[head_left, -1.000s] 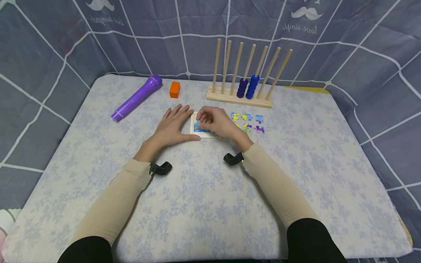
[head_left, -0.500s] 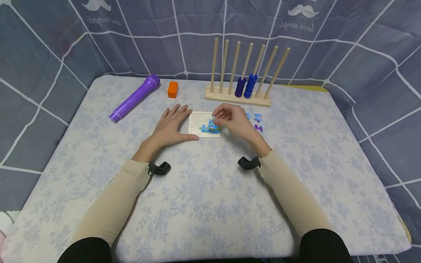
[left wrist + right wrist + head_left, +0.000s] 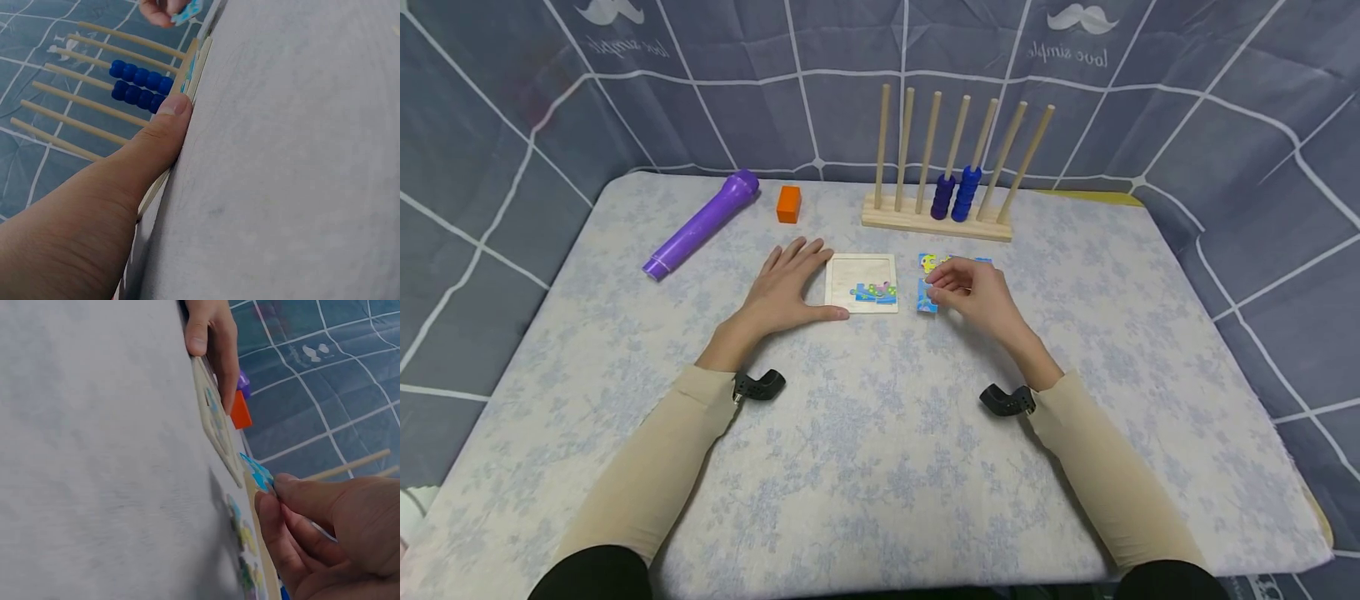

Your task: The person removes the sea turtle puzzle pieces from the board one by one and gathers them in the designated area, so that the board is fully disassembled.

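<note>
A light wooden puzzle tray [image 3: 830, 283] lies flat mid-table, with several joined puzzle pieces [image 3: 875, 292] along its lower right inside. Beside its left edge is my left hand [image 3: 784, 287], fingers spread and straight, the thumb resting at the lower rim. To the right of the tray my right hand [image 3: 983, 298] pinches a blue puzzle piece [image 3: 259, 474] between thumb and forefinger, lifted off the table as the right wrist view shows. Loose puzzle pieces [image 3: 928, 262] lie beneath and behind the right hand, partly hidden by it.
A wooden rack of upright pegs [image 3: 936, 222] with dark blue and blue beads stands behind the pieces. An orange block [image 3: 788, 204] and a purple microphone-shaped toy [image 3: 702, 225] lie at the back left. A grey checked curtain [image 3: 850, 108] borders the table.
My right hand has moved right, from over the tray to beside it, with the blue puzzle piece in its fingers. The left hand keeps its place at the tray.
</note>
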Motion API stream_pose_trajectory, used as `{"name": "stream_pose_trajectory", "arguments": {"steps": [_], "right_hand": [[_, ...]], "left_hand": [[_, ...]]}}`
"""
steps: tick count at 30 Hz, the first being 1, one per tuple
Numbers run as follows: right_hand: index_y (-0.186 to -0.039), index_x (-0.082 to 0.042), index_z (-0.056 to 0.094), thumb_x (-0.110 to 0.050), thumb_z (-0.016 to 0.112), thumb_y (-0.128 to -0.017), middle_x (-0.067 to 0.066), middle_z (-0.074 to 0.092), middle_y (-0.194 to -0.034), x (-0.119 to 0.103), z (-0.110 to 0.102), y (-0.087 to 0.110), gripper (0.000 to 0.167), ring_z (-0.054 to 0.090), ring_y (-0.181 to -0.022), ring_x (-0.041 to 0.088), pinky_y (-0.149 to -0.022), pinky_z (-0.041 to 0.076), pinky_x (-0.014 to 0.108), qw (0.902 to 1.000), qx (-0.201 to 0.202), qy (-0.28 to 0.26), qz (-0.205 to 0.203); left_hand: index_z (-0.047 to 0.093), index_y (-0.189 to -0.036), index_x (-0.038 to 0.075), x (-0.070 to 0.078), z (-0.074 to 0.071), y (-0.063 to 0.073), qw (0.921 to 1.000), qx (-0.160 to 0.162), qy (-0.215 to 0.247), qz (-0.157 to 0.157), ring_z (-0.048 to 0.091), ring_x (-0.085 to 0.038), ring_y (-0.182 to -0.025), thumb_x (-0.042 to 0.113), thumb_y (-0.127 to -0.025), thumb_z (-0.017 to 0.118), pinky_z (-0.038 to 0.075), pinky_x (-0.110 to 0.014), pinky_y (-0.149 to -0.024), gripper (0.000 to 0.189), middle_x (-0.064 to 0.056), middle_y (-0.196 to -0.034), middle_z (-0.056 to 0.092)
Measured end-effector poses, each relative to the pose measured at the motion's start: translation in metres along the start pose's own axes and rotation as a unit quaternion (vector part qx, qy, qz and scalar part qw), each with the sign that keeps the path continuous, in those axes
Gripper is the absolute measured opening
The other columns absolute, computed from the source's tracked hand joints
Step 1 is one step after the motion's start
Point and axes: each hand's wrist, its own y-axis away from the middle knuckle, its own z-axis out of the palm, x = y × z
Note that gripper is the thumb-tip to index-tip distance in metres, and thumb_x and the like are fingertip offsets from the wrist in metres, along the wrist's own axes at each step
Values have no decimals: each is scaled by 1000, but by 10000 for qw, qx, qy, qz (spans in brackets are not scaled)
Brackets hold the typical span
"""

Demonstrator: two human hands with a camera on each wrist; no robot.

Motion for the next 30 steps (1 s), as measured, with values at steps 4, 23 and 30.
{"name": "stream_pose_trajectory", "arguments": {"steps": [4, 23, 30], "right_hand": [[-112, -3, 75, -12, 75, -99, 14, 77, -101, 6, 5, 7, 16, 74, -88, 25, -75, 62, 28, 9994, -12, 335, -66], [-116, -5, 75, -9, 85, -89, 11, 74, -111, 7, 7, 24, 29, 70, -95, 24, -85, 63, 40, 9915, -175, 1179, -522], [-116, -7, 75, -9, 83, -92, 7, 74, -113, 9, 5, 24, 26, 70, -95, 22, -87, 63, 39, 9898, -399, 1176, -697]], "left_hand": [[31, -167, 17, 0, 0, 0, 10000, -6, 2, -5, 3, -29, -166, 68, -81, 80, -5, -51, -135, 112, -7, -177, 18], [31, -167, 16, -1, 0, 0, 10000, -23, -4, -27, 3, -30, -166, 68, -81, 80, -5, -51, -135, 112, -7, -178, 18], [31, -167, 17, -1, -1, 0, 10000, -29, 1, -33, 4, -30, -166, 68, -81, 80, -5, -51, -134, 112, -7, -177, 18]]}}
